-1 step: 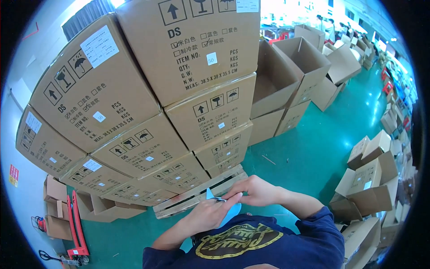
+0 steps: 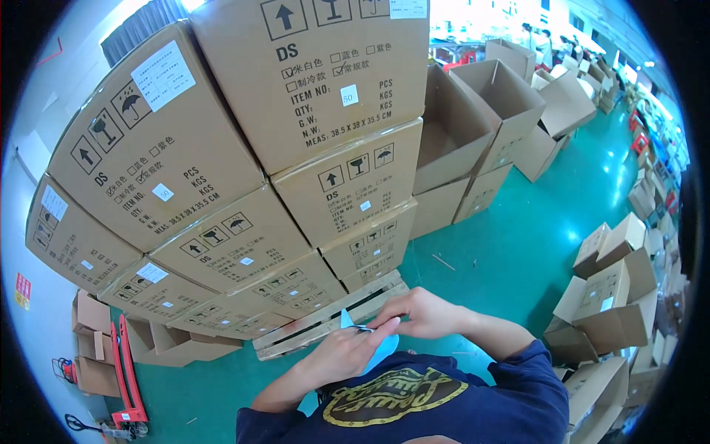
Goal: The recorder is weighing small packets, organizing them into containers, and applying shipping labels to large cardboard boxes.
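In front of my chest, both hands meet over a thin light blue sheet-like piece point(image 2: 382, 354). My left hand point(image 2: 346, 357) is closed around it, and one pointed corner sticks up past the fingers. From the right, my right hand point(image 2: 416, 312) is closed, its fingertips pinching at the same piece near the left thumb. A small dark item shows between the fingers, too small to name. Just beyond the hands is a tall stack of taped brown cartons point(image 2: 347, 166) with white labels, standing on a wooden pallet point(image 2: 329, 325).
Open empty cartons point(image 2: 510, 96) stand to the right of the stack. More opened boxes point(image 2: 610, 318) line the right side. At lower left is a red pallet jack point(image 2: 127, 370) beside flattened or open cartons point(image 2: 174, 346). Green floor point(image 2: 510, 251) runs between. People point(image 2: 543, 48) are far off.
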The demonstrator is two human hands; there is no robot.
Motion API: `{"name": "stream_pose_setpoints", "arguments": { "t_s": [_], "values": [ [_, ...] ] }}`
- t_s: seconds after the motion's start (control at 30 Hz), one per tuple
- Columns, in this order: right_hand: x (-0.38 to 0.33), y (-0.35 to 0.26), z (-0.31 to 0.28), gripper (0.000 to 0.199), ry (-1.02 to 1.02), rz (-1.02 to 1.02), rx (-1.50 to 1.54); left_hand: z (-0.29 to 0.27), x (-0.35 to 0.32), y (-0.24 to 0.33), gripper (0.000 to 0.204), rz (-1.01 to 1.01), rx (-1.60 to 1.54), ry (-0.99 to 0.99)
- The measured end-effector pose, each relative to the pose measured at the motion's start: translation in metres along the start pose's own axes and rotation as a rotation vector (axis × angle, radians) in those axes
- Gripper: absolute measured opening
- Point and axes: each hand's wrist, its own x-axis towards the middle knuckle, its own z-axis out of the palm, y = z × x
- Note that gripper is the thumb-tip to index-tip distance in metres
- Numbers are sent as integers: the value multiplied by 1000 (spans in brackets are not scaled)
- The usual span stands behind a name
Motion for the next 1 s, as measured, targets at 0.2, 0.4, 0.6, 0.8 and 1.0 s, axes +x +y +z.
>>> {"name": "stream_pose_setpoints", "arguments": {
  "t_s": [0.2,0.4,0.6,0.8,1.0],
  "values": [
    [1,0,6,27,114,91,158,-1,-16,-5,65,-197,-16,-126],
    [14,-14,20,25,286,-61,-283,-4,2,-18,70,-63,46,127],
    [23,-16,20,27,256,1,-177,4,-21,-38,82,-68,-60,20],
    [23,-18,24,24,243,113,43,5,-26,-36,82,-68,-52,131],
    [20,-19,37,24,341,8,-179,-1,-35,-27,77,-241,-126,106]
  ]
}}
